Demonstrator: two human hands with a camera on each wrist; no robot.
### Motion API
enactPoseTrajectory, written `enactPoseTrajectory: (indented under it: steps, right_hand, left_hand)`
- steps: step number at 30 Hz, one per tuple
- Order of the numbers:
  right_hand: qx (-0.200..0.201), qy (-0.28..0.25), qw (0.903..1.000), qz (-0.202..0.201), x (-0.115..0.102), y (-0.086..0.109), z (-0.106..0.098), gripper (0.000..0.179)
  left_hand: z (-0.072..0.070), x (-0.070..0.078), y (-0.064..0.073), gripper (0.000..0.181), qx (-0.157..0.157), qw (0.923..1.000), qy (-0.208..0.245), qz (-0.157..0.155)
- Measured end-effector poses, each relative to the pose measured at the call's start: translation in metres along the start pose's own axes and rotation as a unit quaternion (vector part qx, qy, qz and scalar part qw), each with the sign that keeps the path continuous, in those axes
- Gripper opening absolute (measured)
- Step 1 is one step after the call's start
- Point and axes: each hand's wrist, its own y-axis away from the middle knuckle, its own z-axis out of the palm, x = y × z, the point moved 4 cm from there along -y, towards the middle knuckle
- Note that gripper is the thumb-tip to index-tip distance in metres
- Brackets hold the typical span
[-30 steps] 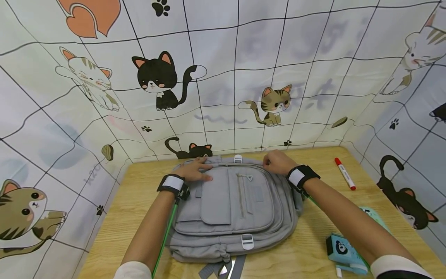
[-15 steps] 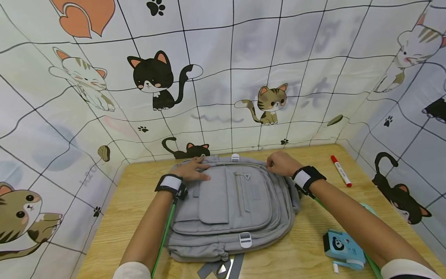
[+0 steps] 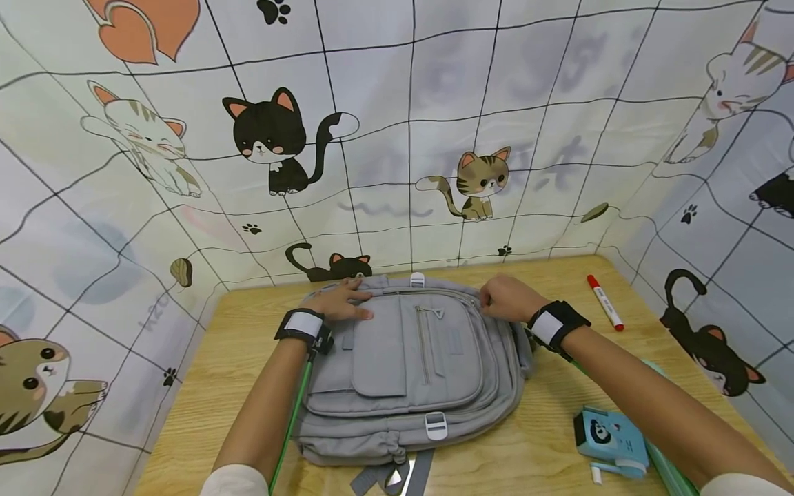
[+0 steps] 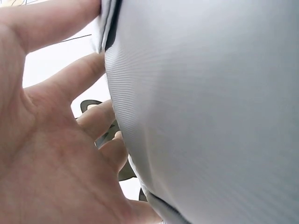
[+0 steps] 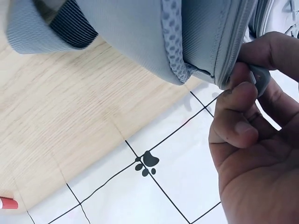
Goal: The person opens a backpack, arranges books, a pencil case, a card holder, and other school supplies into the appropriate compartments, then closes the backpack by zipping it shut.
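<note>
A grey backpack [image 3: 384,351] lies front side up on the wooden table, its top toward the right. My left hand [image 3: 340,301] rests on its far left part, fingers spread; the left wrist view shows these fingers [image 4: 74,79] extended against the grey cloth. At the far right curve of the bag, my right hand [image 3: 511,297] pinches a zipper pull [image 5: 261,80] between thumb and curled fingers, right at the zipper seam [image 5: 233,42]. Much of the pull is hidden by the fingers.
A red-capped marker [image 3: 605,303] lies at the back right. A light blue panda-printed box [image 3: 611,439] sits at the front right, with a mint-green object [image 3: 666,461] partly under the right forearm. Grey straps [image 3: 420,475] stick out at the front. Cat-printed cloth [image 3: 409,138] hangs behind the table.
My right hand has moved to the right along the bag's far edge with the zipper pull. My left hand stays in place on the backpack. The view has shifted slightly.
</note>
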Motion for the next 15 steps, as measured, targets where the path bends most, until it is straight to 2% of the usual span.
enactPoseTrajectory:
  steps: [6,12,15]
  right_hand:
    - [-0.005,0.005,1.0000,-0.002,-0.002,0.007,0.000,0.009]
    - [-0.013,0.006,0.9999,0.007,-0.004,0.013,0.001,0.008]
    - [-0.014,0.003,0.9999,0.008,-0.004,0.016,0.002,0.008]
  left_hand:
    - [-0.003,0.001,0.004,0.065,0.000,0.9996,-0.014,-0.026]
    - [-0.002,0.003,0.004,0.065,0.002,1.0000,0.000,-0.007]
    - [-0.001,0.005,0.004,0.064,0.002,1.0000,0.004,-0.008]
